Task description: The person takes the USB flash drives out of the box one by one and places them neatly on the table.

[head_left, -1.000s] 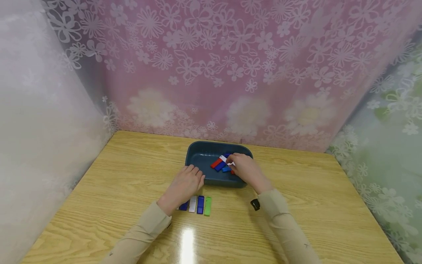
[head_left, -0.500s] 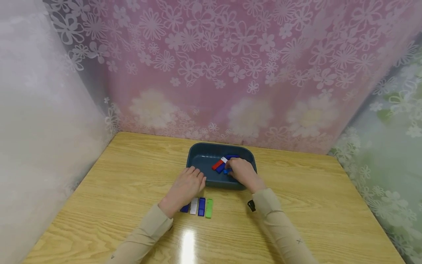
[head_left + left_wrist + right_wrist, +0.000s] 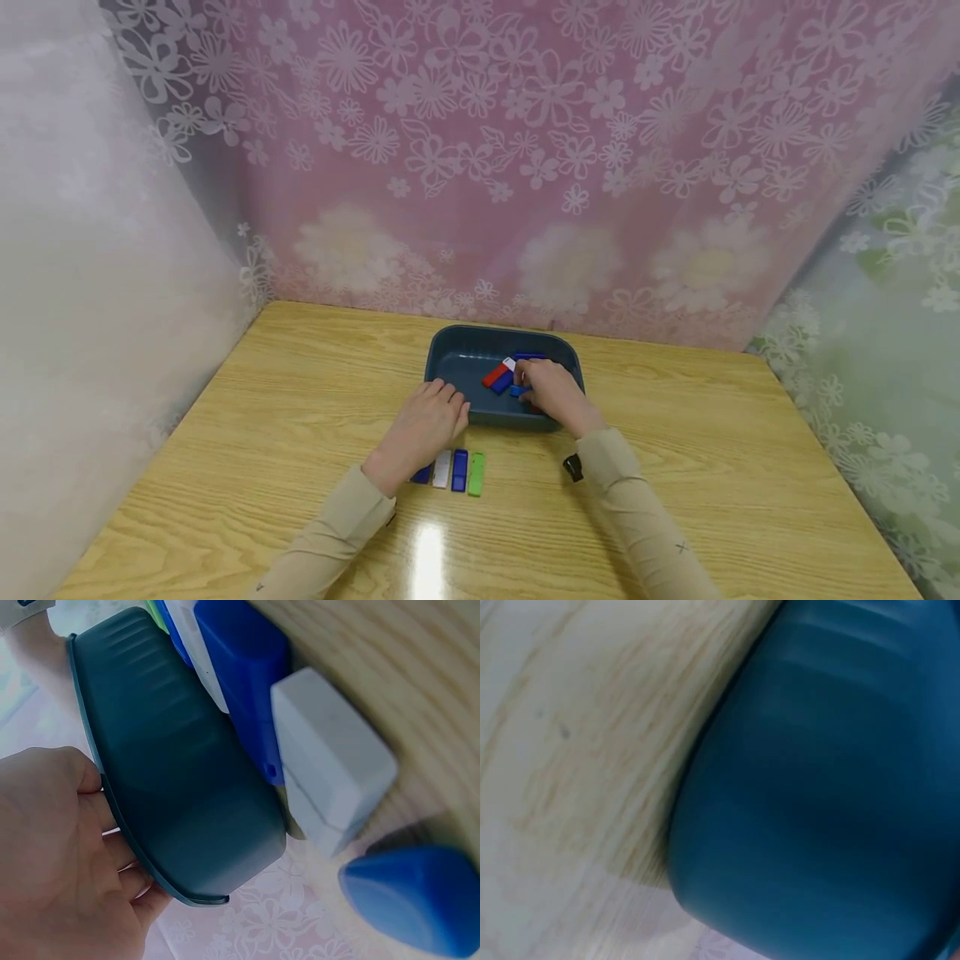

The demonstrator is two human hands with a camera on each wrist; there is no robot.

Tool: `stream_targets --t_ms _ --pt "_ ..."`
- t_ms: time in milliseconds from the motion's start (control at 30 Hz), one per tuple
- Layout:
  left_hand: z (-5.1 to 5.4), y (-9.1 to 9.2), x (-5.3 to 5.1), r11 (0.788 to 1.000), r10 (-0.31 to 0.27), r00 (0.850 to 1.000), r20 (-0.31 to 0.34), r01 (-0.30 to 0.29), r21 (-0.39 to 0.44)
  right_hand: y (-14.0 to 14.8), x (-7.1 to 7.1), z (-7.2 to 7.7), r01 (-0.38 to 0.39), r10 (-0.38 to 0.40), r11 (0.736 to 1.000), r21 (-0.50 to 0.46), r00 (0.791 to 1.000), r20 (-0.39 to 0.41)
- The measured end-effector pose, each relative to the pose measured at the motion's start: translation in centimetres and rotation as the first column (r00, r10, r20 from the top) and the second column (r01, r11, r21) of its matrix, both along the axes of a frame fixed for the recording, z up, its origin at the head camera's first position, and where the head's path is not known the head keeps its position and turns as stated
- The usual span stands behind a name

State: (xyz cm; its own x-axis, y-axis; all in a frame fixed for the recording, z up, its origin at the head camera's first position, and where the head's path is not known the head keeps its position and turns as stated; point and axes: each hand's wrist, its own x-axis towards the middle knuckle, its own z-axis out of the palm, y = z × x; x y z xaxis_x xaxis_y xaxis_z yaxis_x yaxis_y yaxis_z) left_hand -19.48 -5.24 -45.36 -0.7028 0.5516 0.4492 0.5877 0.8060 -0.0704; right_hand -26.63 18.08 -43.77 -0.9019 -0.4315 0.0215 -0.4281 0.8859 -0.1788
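In the head view, my left hand (image 3: 422,425) grips the near-left rim of a dark teal plastic bin (image 3: 457,343). The left wrist view shows its fingers curled over the rim. My right hand (image 3: 557,392) reaches into the bin's right side. Its fingers pinch a bright blue oblong plastic stick (image 3: 517,390), mostly hidden by the hand. Beside it lie a red and white stick (image 3: 495,375) and dark blue sticks (image 3: 502,383). The right wrist view shows only the bin's outer wall (image 3: 817,780) and table; the right hand's grasp is out of sight there.
Before the bin, several sticks stand in a row: a green one (image 3: 476,474), a blue one (image 3: 459,471) and a white one (image 3: 442,469). Farther left, the left wrist view adds a white stick (image 3: 330,757) and a blue one (image 3: 420,900). A floral curtain (image 3: 480,167) hangs behind.
My right hand has lowered slightly inside the bin, now at the bright blue stick rather than at a white piece. My left hand stays on the rim.
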Motion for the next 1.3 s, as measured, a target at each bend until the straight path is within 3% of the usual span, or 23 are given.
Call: stream_targets --t_ms 200,400,533,667,767,867,1133,1300 --pt "-0.1 0.0 0.1 1.0 -0.001 1.0 0.005 0.001 0.005 0.5 0.5 0.2 -0.036 0.03 0.997 -0.073 0.996 -0.081" --pt "-0.1 0.1 0.3 1.0 0.001 1.0 0.012 -0.001 0.009 0.9 1.9 1.6 -0.061 0.007 0.966 -0.251 0.977 -0.211" --pt "-0.1 0.1 0.3 1.0 -0.003 1.0 0.006 0.003 0.024 0.7 3.7 2.6 -0.027 -0.048 0.921 -0.389 0.982 -0.18" --pt "-0.1 0.1 0.2 1.0 -0.006 1.0 0.011 0.005 0.025 0.3 6.1 3.5 0.017 -0.102 0.856 -0.516 0.985 -0.138" --pt "0.0 0.1 0.1 1.0 0.003 1.0 0.031 -0.004 0.016 -0.1 7.8 3.8 0.024 -0.103 0.809 -0.587 0.99 -0.101" --pt "0.1 0.1 0.1 1.0 0.013 0.999 0.049 -0.013 0.014 -0.5 9.3 3.4 0.037 -0.075 0.779 -0.626 0.997 -0.033" --pt "0.1 0.1 0.2 1.0 0.011 1.0 0.003 -0.011 0.023 -1.1 11.7 1.6 0.031 0.046 0.796 -0.604 0.993 0.112" --pt "0.1 0.1 0.1 1.0 0.011 1.0 -0.004 -0.011 0.028 -1.4 12.3 0.5 0.056 0.052 0.839 -0.541 0.982 0.184"
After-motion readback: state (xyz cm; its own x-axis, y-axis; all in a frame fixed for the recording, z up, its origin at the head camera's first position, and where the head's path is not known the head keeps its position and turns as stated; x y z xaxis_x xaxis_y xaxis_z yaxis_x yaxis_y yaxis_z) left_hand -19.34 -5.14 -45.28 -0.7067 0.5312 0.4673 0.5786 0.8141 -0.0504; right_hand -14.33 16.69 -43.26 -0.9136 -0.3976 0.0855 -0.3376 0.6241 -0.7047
